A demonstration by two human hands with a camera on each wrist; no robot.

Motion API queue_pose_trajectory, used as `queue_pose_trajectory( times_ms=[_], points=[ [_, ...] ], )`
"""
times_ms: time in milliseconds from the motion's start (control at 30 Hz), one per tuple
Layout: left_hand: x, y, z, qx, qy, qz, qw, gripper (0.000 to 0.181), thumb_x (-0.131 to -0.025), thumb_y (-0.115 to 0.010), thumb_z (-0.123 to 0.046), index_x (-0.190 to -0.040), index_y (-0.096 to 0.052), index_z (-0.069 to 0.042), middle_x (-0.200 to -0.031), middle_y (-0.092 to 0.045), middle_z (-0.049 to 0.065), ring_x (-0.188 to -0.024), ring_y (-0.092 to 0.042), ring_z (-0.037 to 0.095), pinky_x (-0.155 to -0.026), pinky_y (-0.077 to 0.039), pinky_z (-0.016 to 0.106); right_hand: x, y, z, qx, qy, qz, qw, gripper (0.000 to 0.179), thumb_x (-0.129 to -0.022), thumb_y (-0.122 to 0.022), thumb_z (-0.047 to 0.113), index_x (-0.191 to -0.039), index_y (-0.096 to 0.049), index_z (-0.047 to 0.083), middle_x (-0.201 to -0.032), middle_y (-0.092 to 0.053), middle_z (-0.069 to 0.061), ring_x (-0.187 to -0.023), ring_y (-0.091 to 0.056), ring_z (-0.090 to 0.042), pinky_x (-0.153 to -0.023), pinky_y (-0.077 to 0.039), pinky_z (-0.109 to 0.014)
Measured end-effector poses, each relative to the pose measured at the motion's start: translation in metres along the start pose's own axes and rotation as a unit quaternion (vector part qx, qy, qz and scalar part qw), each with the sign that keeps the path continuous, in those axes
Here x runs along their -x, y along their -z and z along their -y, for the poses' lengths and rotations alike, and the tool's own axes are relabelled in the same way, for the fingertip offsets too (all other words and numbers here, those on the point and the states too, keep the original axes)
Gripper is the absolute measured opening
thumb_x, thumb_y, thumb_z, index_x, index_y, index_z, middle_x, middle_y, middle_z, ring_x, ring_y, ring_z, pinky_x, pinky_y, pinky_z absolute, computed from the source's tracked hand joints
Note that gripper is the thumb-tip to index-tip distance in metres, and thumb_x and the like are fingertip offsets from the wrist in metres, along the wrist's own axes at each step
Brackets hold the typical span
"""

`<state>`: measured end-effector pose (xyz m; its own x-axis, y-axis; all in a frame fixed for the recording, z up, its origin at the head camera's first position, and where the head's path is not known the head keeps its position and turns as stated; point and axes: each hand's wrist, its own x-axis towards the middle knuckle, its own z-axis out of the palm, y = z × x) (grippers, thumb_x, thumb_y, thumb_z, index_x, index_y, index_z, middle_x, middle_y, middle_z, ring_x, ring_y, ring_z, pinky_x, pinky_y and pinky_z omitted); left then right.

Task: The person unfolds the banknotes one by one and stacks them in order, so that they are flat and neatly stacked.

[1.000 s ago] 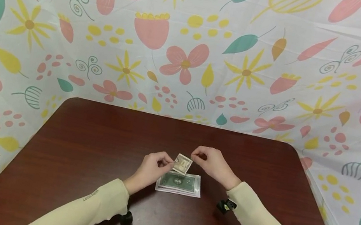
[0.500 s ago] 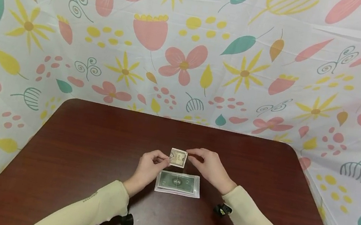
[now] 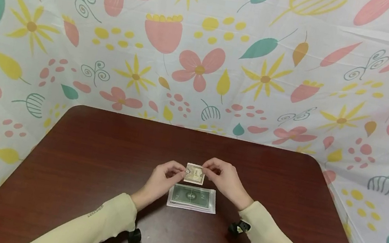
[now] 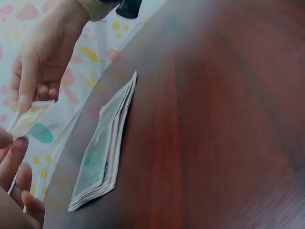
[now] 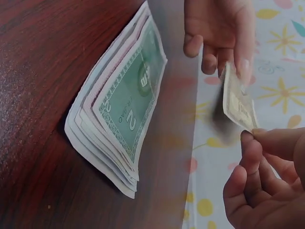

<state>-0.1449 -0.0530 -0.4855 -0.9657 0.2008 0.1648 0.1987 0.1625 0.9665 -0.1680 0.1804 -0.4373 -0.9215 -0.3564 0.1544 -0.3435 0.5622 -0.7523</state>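
Observation:
A small, squarish yellow-brown banknote (image 3: 194,174) is held in the air just beyond a stack of banknotes (image 3: 191,197). My left hand (image 3: 159,180) pinches its left edge between thumb and fingertips. At the opposite edge, my right hand (image 3: 227,183) pinches the upper corner. In the right wrist view the held banknote (image 5: 238,104) is seen at a slant, with both hands' fingertips on its ends. The stack has a green note marked 2 on top. Its layered, slightly bent edges show in the left wrist view, where the pile (image 4: 97,150) lies on the table.
The dark reddish-brown table (image 3: 111,142) has rounded far corners. Behind it and at its sides hangs a white cloth (image 3: 209,26) printed with flowers and leaves. A black device (image 3: 135,237) sits under the left sleeve, another (image 3: 238,228) by the right cuff.
The small banknote, tilted in the left hand a second ago, is now level above the stack. My right fingers have gone from beside its corner to pinching it. The stack stays put.

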Motion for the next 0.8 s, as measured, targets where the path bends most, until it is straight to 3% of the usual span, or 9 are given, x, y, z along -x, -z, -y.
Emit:
queue_pose_trajectory(
  times_ms=[200,400,633,800],
  points=[
    [-0.011,0.011,-0.004,-0.009,-0.032,0.058,0.9978,0.026,-0.102,-0.068,-0.013,-0.128,-0.07,-0.01,-0.105,-0.077,0.006,-0.094,-0.069,0.019,-0.083,-0.052,0.03,0.001,0.004,0.0,-0.027,-0.015,0.017,0.9994,0.005,-0.097,-0.074,0.011,-0.101,-0.075,0.012,-0.088,-0.074,-0.012,-0.07,-0.066,-0.019,-0.065,-0.056,-0.029],
    [-0.017,0.017,-0.009,-0.025,-0.058,0.105,0.9925,0.028,-0.103,-0.068,-0.015,-0.13,-0.071,-0.01,-0.107,-0.075,0.006,-0.09,-0.066,0.022,-0.078,-0.052,0.03,0.002,0.008,0.0,-0.037,-0.016,0.021,0.999,0.004,-0.097,-0.074,0.012,-0.101,-0.075,0.01,-0.087,-0.074,-0.014,-0.069,-0.064,-0.015,-0.064,-0.053,-0.027],
    [-0.019,0.019,-0.012,-0.053,-0.063,0.103,0.9913,0.026,-0.101,-0.069,-0.014,-0.126,-0.073,-0.008,-0.105,-0.075,0.003,-0.076,-0.06,0.016,-0.069,-0.05,0.026,0.003,0.012,0.001,-0.036,-0.015,0.021,0.999,0.007,-0.097,-0.075,0.017,-0.101,-0.076,0.011,-0.085,-0.073,-0.002,-0.073,-0.063,-0.016,-0.065,-0.051,-0.027],
    [-0.02,0.022,-0.01,-0.091,-0.083,0.084,0.9888,0.018,-0.099,-0.072,-0.013,-0.117,-0.077,-0.013,-0.104,-0.072,-0.001,-0.085,-0.06,0.013,-0.073,-0.051,0.027,0.005,0.013,0.0,-0.034,-0.017,0.019,0.9991,0.005,-0.097,-0.075,0.016,-0.101,-0.076,0.012,-0.085,-0.073,-0.004,-0.072,-0.062,-0.014,-0.066,-0.05,-0.027]
  ],
)
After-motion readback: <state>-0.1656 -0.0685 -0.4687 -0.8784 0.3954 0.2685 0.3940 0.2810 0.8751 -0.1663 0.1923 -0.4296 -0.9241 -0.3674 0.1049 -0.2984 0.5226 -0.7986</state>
